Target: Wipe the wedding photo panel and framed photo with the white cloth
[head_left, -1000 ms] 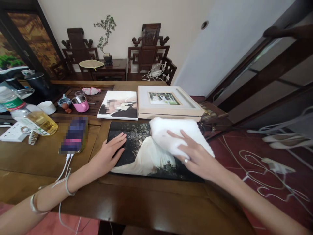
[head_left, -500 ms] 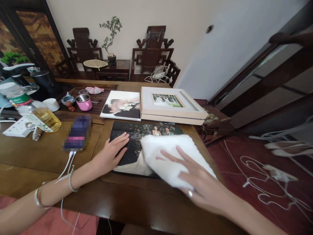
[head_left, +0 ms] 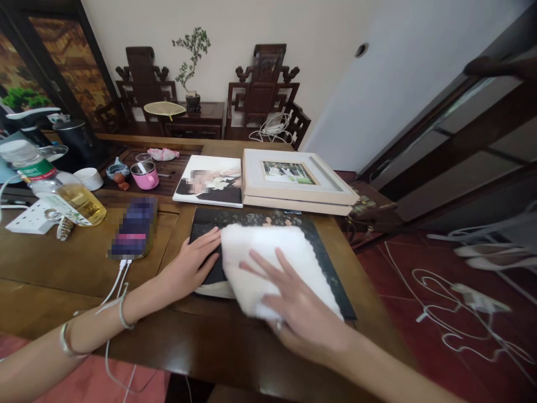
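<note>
A large dark photo print (head_left: pixel 331 277) lies flat near the front of the wooden table (head_left: pixel 75 268). My left hand (head_left: pixel 191 266) rests flat on its left edge, fingers stretched out. My right hand (head_left: pixel 293 305) lies spread on a white folded towel (head_left: pixel 268 260), pressing it onto the print's middle and near edge. The towel covers most of the picture.
Behind the print lie a second photo print (head_left: pixel 210 179) and a pale framed photo box (head_left: pixel 293 179). To the left are a phone (head_left: pixel 133 226) with a white cable, a tipped bottle of yellow liquid (head_left: pixel 62 196), a pink cup (head_left: pixel 145 174) and a power strip (head_left: pixel 31 217). Cables lie on the red floor at right.
My right hand has slid the towel from the print's upper right, down toward me, then left across its middle. The left hand has stayed put on the left edge.
</note>
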Demonstrator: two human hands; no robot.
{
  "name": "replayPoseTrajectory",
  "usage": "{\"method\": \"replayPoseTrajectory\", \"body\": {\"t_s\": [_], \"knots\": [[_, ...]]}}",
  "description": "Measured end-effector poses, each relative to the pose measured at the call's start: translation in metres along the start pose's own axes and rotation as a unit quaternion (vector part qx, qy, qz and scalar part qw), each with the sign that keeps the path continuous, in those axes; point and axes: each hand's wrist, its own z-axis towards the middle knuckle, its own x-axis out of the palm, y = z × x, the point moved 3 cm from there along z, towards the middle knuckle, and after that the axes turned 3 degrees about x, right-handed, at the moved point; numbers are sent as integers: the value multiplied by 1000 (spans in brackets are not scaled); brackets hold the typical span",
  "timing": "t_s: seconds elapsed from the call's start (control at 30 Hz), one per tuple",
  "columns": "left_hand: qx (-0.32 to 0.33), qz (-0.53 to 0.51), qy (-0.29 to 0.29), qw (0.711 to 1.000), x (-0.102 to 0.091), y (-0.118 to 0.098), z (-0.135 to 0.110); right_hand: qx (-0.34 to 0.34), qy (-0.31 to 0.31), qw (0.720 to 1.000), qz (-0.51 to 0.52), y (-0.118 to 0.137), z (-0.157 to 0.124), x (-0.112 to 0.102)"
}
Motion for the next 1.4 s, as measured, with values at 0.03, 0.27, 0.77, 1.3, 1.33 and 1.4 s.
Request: {"method": "replayPoseTrajectory", "body": {"t_s": [0.03, 0.27, 0.77, 1.3, 1.33, 1.4], "knots": [[1, -1, 1, 1000, 0, -1, 0, -20, 2, 1000, 10, 12, -8, -1], [-2, 2, -6, 1000, 0, 0, 1, 2, -29, 999, -42, -3, -33, -11], [2, 13, -8, 1000, 0, 0, 1, 23, 1, 1000, -14, -9, -5, -3], [-1, -86, -118, 989, -12, -5, 2, 190, -33, 978, -73, -48, 25, -5], [-11, -109, -150, 983, -16, -4, 3, 182, -26, 981, -58, -43, 33, -1], [-34, -145, -196, 969, -21, -2, 2, 116, 1, 993, -9, -24, 45, 6]]}}
